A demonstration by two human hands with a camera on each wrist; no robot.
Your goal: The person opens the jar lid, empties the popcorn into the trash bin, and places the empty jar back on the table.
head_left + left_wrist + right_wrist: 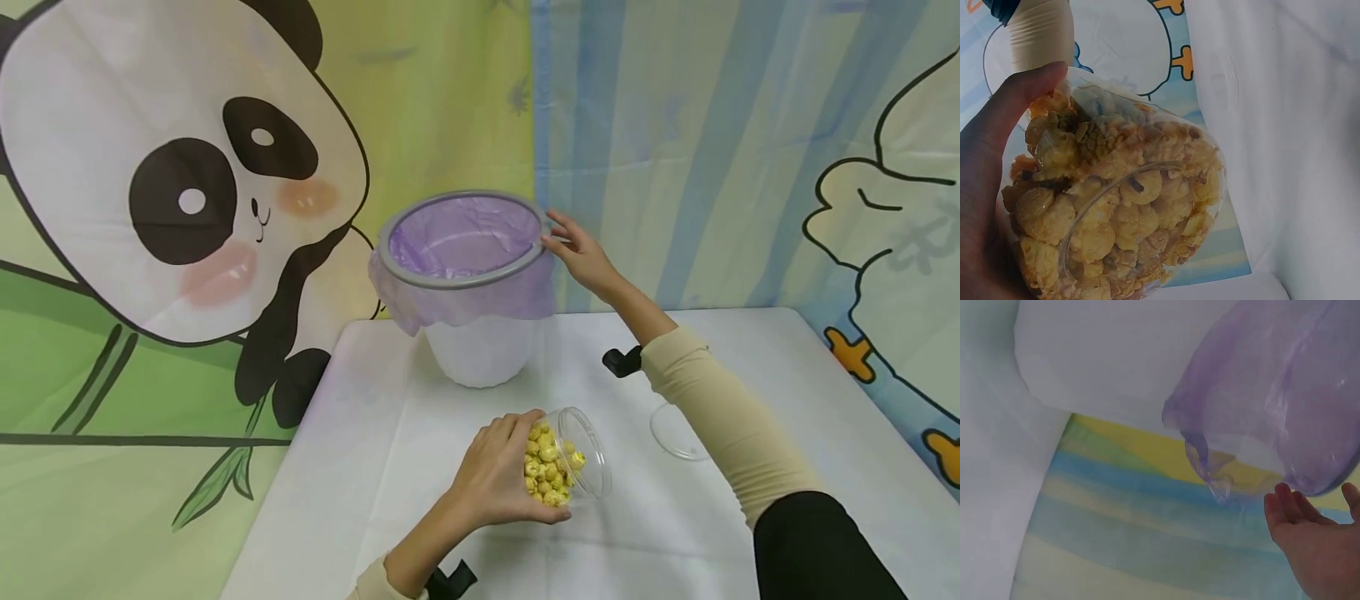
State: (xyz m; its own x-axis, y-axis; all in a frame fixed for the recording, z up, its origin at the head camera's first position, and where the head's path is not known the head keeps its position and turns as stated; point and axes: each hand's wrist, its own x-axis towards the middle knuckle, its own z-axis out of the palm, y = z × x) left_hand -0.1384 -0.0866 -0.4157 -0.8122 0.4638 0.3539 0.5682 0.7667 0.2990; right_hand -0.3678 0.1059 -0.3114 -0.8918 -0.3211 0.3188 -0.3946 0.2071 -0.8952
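Note:
My left hand (501, 477) grips a clear plastic jar (587, 454) of yellow popcorn (549, 467), tilted on its side with its open mouth toward the right. In the left wrist view, the popcorn (1122, 219) shows through the jar's base, and the thumb lies along its side. Behind it stands a white trash can (480, 350) with a grey rim (450, 282) and a purple bag (465, 237) folded over it. My right hand (588, 262) is at the right side of that rim, fingers loosely extended; in the right wrist view, the fingertips (1283, 490) reach the bag's edge.
A clear round lid (678, 433) lies on the white table (420, 533), partly hidden by the right forearm. Printed curtains (675, 125) with a panda (187, 167) hang close behind the table.

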